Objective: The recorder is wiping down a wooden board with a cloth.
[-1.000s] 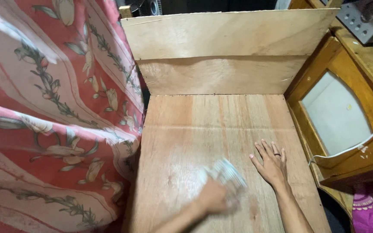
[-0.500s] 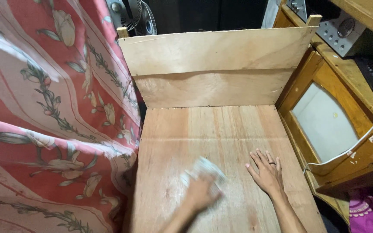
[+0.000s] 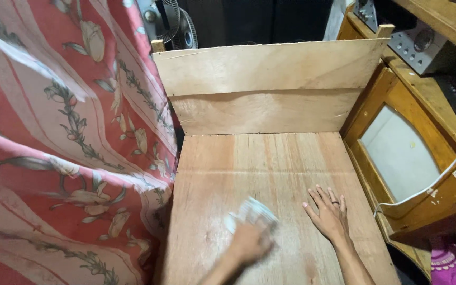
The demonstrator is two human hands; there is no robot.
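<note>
Head view. Left hand [image 3: 249, 244] closed over a pale pad [image 3: 251, 212], pressed on the plywood board [image 3: 259, 163]; hand and pad blurred. Pad sits at about 7 o'clock of the board's middle, near its front edge. Versus half a second ago: pad and left hand nearly at the same spot, a touch toward 3 o'clock; a second ago the pad lay farther toward 3 o'clock, just beside the right hand. Right hand [image 3: 329, 215] lies flat on the board, palm down, fingers spread, holding nothing, ring on one finger; place unchanged. It lies at 3 o'clock of the pad, near but apart. Upright back panel [image 3: 270, 68] at 12 o'clock. Floral cloth [image 3: 64, 148] at 9 o'clock. Wooden cabinet [image 3: 397, 158] at 3 o'clock, white cable [image 3: 439, 177] over it.
</note>
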